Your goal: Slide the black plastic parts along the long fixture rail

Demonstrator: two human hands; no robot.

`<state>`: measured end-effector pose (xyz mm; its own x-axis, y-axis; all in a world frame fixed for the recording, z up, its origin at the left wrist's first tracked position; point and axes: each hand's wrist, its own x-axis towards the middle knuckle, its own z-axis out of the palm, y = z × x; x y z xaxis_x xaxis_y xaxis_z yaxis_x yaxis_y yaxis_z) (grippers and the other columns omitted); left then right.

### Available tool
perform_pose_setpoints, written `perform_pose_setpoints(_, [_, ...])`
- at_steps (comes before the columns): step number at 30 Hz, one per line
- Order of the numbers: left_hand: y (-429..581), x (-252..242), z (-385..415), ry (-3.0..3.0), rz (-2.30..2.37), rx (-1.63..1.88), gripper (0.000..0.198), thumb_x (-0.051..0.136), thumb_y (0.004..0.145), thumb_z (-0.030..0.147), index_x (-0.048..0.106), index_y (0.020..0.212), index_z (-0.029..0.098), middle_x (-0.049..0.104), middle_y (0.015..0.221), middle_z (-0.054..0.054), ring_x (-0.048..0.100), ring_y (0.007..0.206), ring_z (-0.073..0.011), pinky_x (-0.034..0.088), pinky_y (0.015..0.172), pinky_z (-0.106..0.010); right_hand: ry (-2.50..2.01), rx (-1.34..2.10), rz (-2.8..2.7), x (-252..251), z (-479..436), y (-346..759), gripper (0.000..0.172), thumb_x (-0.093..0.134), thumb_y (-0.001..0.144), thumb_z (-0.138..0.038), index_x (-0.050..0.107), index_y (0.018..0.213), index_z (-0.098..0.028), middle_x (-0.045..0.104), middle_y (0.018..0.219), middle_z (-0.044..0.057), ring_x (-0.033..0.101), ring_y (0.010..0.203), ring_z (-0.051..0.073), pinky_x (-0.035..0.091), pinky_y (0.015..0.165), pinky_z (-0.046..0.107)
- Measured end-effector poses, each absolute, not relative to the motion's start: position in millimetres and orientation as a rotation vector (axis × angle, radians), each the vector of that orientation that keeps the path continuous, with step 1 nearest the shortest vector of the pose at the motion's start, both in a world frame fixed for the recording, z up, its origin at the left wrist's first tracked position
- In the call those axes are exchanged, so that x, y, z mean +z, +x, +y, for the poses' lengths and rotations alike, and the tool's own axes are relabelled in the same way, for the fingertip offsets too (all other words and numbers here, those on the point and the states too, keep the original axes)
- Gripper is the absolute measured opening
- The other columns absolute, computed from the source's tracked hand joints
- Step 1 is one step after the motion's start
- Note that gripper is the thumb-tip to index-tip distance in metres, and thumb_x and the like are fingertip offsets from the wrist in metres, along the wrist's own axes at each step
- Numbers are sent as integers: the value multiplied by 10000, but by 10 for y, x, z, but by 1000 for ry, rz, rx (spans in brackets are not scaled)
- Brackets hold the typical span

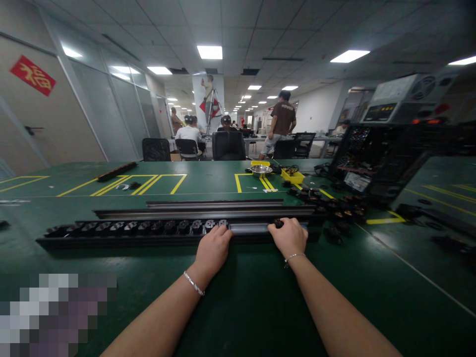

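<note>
A long black channel rail [122, 240] lies across the green table in front of me, holding a row of small black socket-like parts [117, 226] along its left and middle stretch. My left hand [214, 246] grips the rail at the right end of that row, its fingers curled over the edge. Further right, my right hand [290, 237] pinches a small black socket-like part [277, 223] at the rail, over its bare stretch. My fingers partly hide this part. Behind the rail lie two more long dark rails [201, 213], parallel to it.
Loose black parts [344, 210] are heaped to the right. Beyond them stands an opened computer case [366, 158]. A metal bowl [261, 170] and a yellow tray [292, 176] sit farther back. Another dark strip [117, 171] lies back left. People are in the background.
</note>
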<state>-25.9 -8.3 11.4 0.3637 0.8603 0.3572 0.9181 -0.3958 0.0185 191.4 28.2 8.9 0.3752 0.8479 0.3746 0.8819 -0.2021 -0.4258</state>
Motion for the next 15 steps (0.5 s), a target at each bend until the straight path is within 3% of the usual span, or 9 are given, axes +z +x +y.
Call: perform_pose_setpoints(15, [-265, 91, -72, -2413, -1562, -494, 232, 395, 855, 118, 577, 959, 217, 570, 944, -37, 498, 869, -173, 421, 720, -272, -2081, -65, -1459, 91, 294, 1967, 337, 467, 701, -395, 680, 838, -173, 583, 858, 87, 538, 848, 224, 336, 821, 372])
